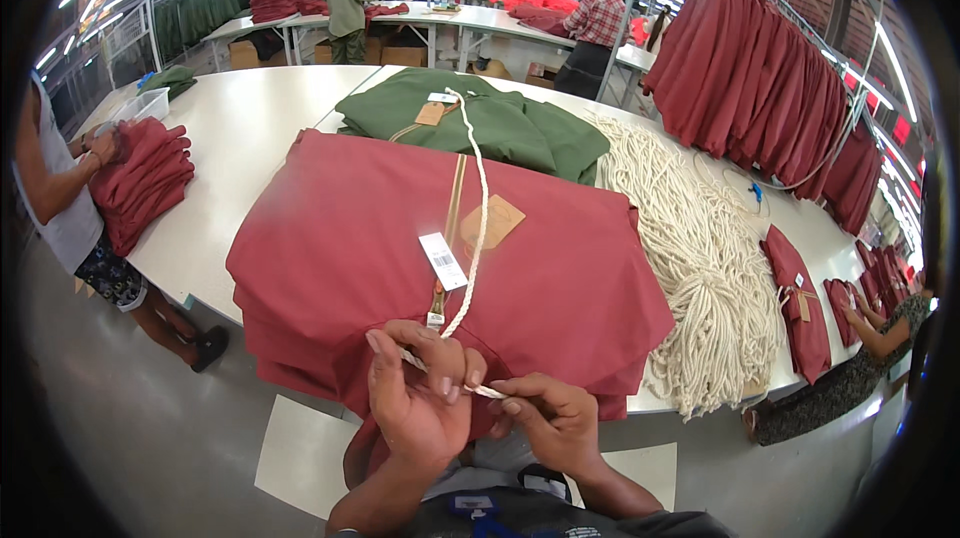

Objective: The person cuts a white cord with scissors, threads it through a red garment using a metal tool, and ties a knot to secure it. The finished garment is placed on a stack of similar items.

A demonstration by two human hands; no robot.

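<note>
Left hand [425,393] curls its fingers over the white twisted cord [484,178]; right hand [548,420] pinches the cord just beside. The cord runs up across the folded maroon fabric stack [340,228], reaching a green fabric bundle [535,126] behind. Cream cords [705,298] lie heaped at right.

Here a cream, twisted-fibre cord [484,200] is running loosely down a broad, dark red fabric garment [340,238], its far end reaching past the garment's back edge and its near part bending rightward at the front, partly hidden. The garment is lying spread in layers on the white table [240,138], creasing at its sides and showing a tan strip [455,198], a white printed tag [443,261] and a brown tag [502,218].
</note>
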